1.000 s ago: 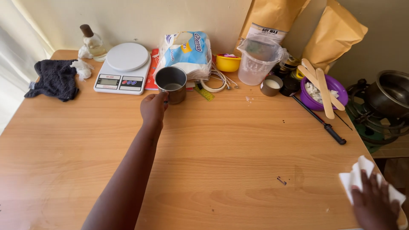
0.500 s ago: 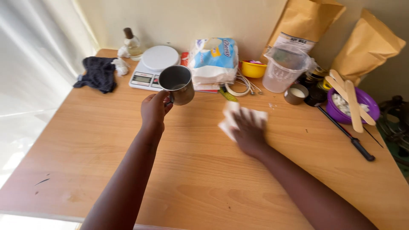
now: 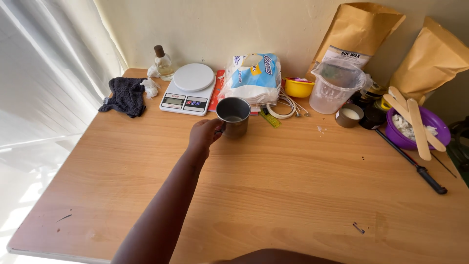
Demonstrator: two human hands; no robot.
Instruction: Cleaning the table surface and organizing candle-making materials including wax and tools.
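The left hand (image 3: 204,134) grips the handle of a metal mug (image 3: 233,116), standing on the table (image 3: 273,195) with the scale (image 3: 189,89) at ten o'clock; right hand unseen.

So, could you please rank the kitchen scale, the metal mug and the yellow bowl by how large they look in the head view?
1. Kitchen scale, clearly largest.
2. Metal mug, held by the left hand.
3. Yellow bowl, though it is partly hidden and farther back, so this is unsure.

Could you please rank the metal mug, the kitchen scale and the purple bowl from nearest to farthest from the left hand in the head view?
1. Metal mug: held by the left hand.
2. Kitchen scale: behind, slightly left.
3. Purple bowl: far right.
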